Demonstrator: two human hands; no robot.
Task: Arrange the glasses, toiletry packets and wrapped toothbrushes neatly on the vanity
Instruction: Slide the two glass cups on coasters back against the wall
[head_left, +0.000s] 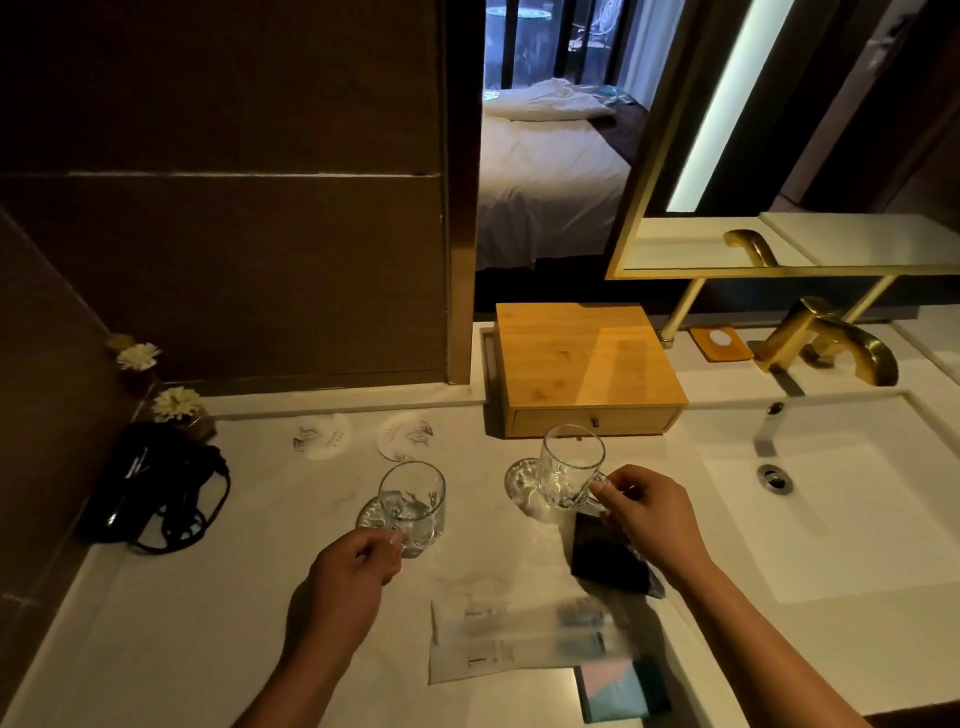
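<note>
A pale marble-look surface (218, 597) fills the lower half of the frame, dimly lit, backed by a dark brown tiled wall at upper left. An opening at top centre shows a bed (545, 171) with white linen. A gold-framed mirror (675, 156) with a lit strip hangs at upper right, above a gold faucet (831, 338) and a white rectangular sink (857, 519). A small wooden drawer box (582, 364) sits at centre against the back edge. 2 round paper coasters (322, 436) lie just left of it, 2 white flowers (174, 402) stand at far left, and a black hair dryer (150, 483) with coiled cord lies below them.

2 clear glasses stand upright on the surface. The left glass (413, 499) is at centre left; the left hand (348, 577) reaches it from below, fingers (392, 540) curled together and pinching its handle at the base. The right glass (569, 467), faceted at the bottom, stands just in front of the drawer box; the right hand (644, 512) pinches its handle between thumb and fingers (602, 488).

A dark toiletry packet (608, 556) lies under the right wrist. 2 wrapped toothbrushes (524, 639) in translucent sleeves lie side by side at lower centre, blurred. A teal and pink packet (623, 691) sits at the bottom edge, just right of them.
</note>
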